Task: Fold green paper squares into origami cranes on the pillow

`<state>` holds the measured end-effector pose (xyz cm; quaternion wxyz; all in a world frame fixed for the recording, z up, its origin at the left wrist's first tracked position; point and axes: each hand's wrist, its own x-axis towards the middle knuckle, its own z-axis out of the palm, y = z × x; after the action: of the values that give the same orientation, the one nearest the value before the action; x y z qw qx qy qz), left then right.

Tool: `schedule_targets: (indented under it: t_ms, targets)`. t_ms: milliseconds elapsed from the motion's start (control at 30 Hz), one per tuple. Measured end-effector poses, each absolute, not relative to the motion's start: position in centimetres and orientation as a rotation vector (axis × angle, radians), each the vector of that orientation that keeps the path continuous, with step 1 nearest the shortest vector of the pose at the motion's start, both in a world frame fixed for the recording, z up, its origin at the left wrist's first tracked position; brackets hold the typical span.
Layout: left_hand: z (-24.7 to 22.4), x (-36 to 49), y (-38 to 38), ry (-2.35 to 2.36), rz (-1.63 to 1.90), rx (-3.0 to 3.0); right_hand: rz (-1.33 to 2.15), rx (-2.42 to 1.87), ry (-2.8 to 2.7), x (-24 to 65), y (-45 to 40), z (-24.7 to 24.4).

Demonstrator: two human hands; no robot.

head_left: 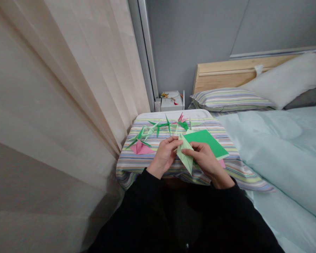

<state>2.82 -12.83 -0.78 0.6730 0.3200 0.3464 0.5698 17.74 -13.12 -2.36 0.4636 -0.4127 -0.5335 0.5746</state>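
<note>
Between my two hands is a light green sheet of origami paper (185,159), folded into a long diamond with creases across it. My left hand (166,153) pinches its upper left edge. From the other side, my right hand (203,156) grips it with the thumb lying on its face. Just beyond my right hand lies a stack of green origami paper (210,143), with pink sheets showing underneath. A pink folded paper (141,148) rests left of my left hand. Several green folded paper cranes (162,124) stand farther back.
A striped cloth (133,163) covers the small table (173,114). To the left hangs a beige curtain (94,63). A bed with a pale blue quilt (276,140) is on the right, and a white bedside cabinet (171,104) stands behind the table.
</note>
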Motion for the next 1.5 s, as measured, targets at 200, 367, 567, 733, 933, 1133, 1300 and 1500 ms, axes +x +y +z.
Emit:
schedule_targets:
  t_ms: [200,367,567,733,933,1133,1300,1500]
  targets:
    - [-1.0,3.2,-13.1,0.809,1.356,0.705,1.437,-1.024,-1.326,17.5,-13.2,-2.4]
    - [-0.9,3.1,-12.5,0.766,1.436,0.694,1.416,-1.026,-1.362,17.6,-13.3,-2.6]
    - [-0.9,3.5,-12.0,0.782,1.484,0.632,1.423,-1.004,-1.382,17.6,-13.6,-2.0]
    - [-0.4,3.1,-11.4,0.777,1.547,0.524,1.458,-0.986,-1.395,17.5,-13.9,-1.9]
    - [-0.1,2.2,-12.2,0.848,1.468,0.645,1.493,-1.007,-1.279,17.3,-14.1,-2.6]
    - [-0.5,2.5,-13.6,0.938,1.417,0.923,1.423,-0.966,-1.360,18.0,-13.8,-2.3]
    - [-0.2,2.2,-13.8,0.958,1.319,1.148,1.377,-0.895,-1.286,18.9,-13.0,-1.7]
    - [-0.1,2.3,-14.1,0.974,1.285,1.230,1.352,-0.897,-1.338,19.0,-12.6,-0.9]
